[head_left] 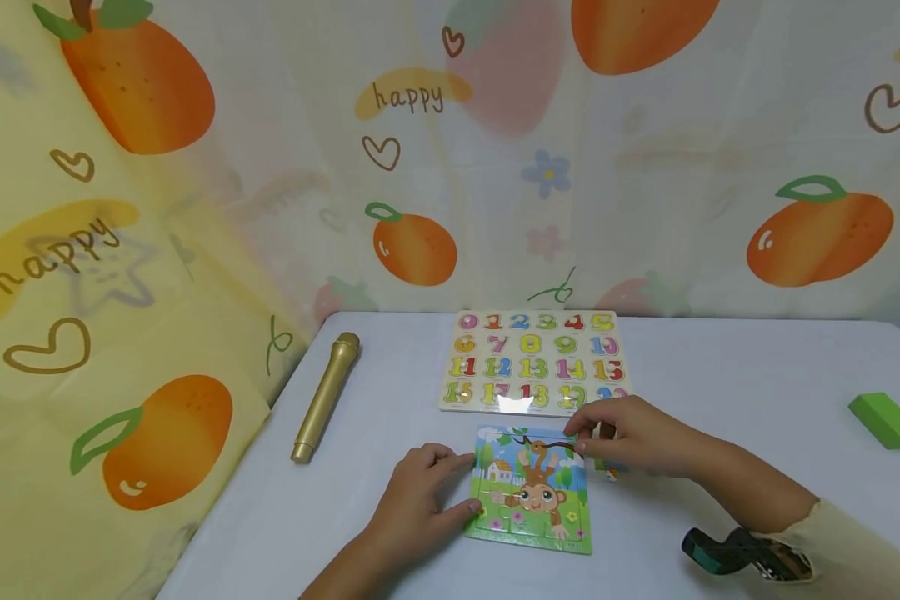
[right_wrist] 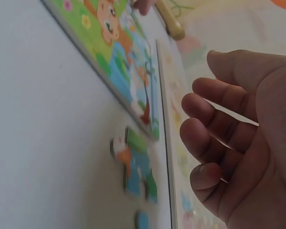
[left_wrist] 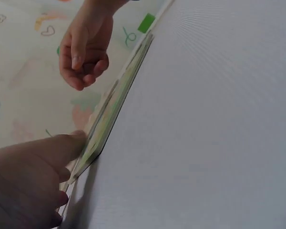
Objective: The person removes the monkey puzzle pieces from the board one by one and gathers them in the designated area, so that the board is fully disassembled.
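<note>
Thumb and forefinger of the left hand (head_left: pixel 417 493) rest relaxed against the left edge of the monkey puzzle (head_left: pixel 532 500), gripping nothing. The right hand (head_left: pixel 633 435), fingers loosely bent and empty, hangs near the puzzle's far right corner, where loose pieces (right_wrist: pixel 136 167) lie on the tabletop (head_left: pixel 757 375). Just behind is a number board (head_left: pixel 534 367); a gold microphone (head_left: pixel 326 402) lies left, a green block (head_left: pixel 887 421) well apart at right.
</note>
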Motion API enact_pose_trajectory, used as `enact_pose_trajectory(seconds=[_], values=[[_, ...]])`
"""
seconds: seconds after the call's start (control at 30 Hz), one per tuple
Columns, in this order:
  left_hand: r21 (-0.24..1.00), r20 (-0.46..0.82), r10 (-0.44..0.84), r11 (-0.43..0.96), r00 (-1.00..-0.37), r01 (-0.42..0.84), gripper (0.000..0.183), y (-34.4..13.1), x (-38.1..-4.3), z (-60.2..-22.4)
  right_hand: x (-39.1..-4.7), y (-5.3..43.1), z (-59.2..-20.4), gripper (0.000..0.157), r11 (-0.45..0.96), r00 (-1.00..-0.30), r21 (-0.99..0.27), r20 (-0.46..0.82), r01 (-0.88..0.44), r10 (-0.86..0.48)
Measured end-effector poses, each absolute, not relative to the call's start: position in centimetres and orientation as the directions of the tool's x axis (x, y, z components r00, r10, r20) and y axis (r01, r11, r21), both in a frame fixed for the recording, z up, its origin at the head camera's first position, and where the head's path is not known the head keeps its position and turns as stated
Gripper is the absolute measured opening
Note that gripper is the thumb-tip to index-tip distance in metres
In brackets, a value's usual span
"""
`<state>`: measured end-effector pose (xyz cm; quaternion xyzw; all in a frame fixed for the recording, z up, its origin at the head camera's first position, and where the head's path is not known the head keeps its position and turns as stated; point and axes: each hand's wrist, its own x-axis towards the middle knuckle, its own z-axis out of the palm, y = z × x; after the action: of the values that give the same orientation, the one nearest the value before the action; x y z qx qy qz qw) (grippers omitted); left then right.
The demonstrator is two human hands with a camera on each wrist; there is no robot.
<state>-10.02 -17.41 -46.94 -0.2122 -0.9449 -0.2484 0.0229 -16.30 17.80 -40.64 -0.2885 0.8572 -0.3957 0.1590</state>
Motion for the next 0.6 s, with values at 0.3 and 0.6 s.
enact_pose_trajectory(seconds=[0.3, 0.6], values=[[0.436, 0.157, 0.438, 0.773, -0.885, 0.46, 0.06, -17.6, -10.3, -47.4, -16.9, 14.1, -41.4, 0.013, 0.487, -0.749, -0.788, -0.051, -0.376, -0.661], [0.42, 0.155, 0.42, 0.791, -0.894, 0.444, 0.06, -17.4, -10.3, -47.5, -16.8, 11.4, -42.4, 0.019, 0.458, -0.74, -0.825, -0.076, -0.329, -0.668]])
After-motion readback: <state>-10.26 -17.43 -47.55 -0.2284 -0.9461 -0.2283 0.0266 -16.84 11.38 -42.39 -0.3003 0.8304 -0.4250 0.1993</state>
